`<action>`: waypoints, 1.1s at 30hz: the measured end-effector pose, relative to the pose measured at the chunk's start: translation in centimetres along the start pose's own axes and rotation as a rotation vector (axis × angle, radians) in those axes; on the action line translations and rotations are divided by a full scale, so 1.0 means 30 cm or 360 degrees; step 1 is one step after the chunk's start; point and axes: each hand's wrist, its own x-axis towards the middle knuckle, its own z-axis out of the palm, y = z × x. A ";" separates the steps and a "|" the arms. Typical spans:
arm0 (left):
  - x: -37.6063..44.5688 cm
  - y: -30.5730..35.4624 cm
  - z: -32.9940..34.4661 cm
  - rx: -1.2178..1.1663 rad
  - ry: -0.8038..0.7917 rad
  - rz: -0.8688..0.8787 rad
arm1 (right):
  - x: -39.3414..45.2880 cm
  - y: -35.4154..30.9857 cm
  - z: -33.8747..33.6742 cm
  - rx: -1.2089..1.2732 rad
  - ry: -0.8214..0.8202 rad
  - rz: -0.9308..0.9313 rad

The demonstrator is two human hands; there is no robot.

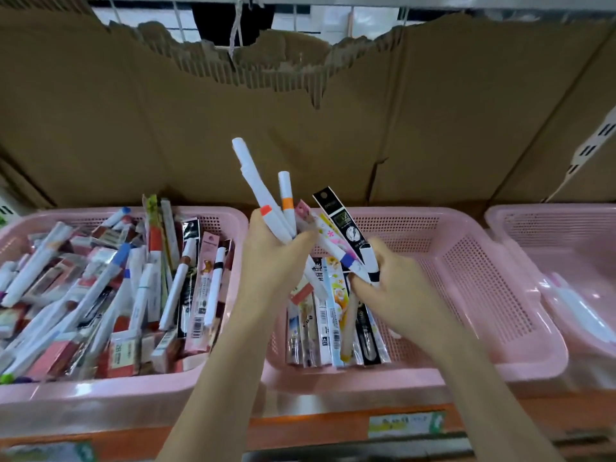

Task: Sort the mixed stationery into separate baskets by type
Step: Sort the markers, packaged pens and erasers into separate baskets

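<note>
Gripping a fan of white markers [266, 198] with orange bands, the left hand [271, 251] is raised between the left basket [213, 213] and middle basket [466, 261]. Just right, the right hand [390, 278] pinches packaged pens [336, 225], patterned and black, above the middle basket.

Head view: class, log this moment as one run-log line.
left hand: grips white markers | right hand: grips packaged pens | middle basket: flat packs | left basket: mixed pile
</note>
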 end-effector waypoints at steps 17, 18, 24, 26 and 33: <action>-0.053 0.048 0.182 0.0203 0.0035 0.0015 | 0.012 0.178 -0.164 -0.0021 -0.0103 -0.0042; -0.053 0.046 0.196 0.0178 0.0057 -0.0026 | 0.012 0.187 -0.168 -0.0002 -0.0113 -0.0056; -0.066 0.091 0.269 -0.0085 -0.0012 -0.0218 | -0.002 0.214 -0.183 0.0057 -0.0155 -0.0110; -0.072 0.104 0.287 -0.0079 -0.0122 -0.0299 | -0.005 0.217 -0.184 0.0120 -0.0194 -0.0122; -0.074 0.098 0.306 0.0101 -0.0213 -0.0458 | -0.004 0.236 -0.190 0.0176 -0.0314 -0.0142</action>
